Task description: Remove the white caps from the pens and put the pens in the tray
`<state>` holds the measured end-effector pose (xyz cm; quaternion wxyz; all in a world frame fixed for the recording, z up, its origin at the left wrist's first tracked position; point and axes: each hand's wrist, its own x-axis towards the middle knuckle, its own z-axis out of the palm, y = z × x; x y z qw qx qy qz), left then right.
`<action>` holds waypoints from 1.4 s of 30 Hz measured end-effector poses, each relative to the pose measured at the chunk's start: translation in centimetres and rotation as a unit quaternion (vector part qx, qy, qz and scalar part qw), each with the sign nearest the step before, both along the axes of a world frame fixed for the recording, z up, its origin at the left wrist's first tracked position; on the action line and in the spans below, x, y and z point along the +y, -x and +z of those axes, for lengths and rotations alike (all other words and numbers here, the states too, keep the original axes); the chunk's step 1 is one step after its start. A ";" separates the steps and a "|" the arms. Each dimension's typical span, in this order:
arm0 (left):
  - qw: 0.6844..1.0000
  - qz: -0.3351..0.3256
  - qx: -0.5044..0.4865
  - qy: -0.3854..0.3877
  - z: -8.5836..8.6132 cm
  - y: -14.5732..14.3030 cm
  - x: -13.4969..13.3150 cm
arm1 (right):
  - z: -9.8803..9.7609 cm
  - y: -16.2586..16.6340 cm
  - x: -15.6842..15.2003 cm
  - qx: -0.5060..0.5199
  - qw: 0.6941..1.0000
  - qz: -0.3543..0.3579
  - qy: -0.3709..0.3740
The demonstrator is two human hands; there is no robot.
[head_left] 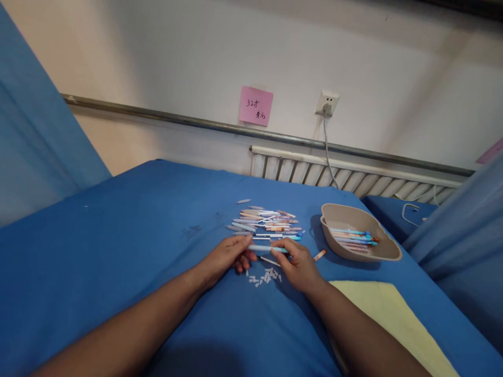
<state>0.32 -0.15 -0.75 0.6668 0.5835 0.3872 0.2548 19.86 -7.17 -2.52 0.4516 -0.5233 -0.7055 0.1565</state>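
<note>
Holding the pen (261,248) left of the basin (387,250), we pinch near its ends with our left hand (230,252) and right hand (301,266). It's probably light, stiff and slick, best gripped at both ends.

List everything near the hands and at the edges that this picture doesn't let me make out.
All in the head view:
- Left end of the light-blue pen: covered by the left hand.
- Part of its other end: behind the right hand's fingers.
- Fine shape of the white pieces: too small.
- Full outline of the yellow sheet: right forearm and bottom edge.
- Rest of the far-right pink note: right edge.
</note>
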 end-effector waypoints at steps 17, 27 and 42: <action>0.998 -0.018 0.016 -0.056 -0.1 0.3 0.5 | 0.0 0.1 -0.1 0.026 0.999 0.015 0.020; 0.997 0.007 0.010 -0.075 -0.3 0.5 1.0 | -0.4 0.0 0.3 0.136 0.988 0.010 0.070; 0.919 -0.111 0.126 -0.358 0.8 0.4 -0.7 | 1.2 1.6 -0.9 0.094 0.994 0.058 0.016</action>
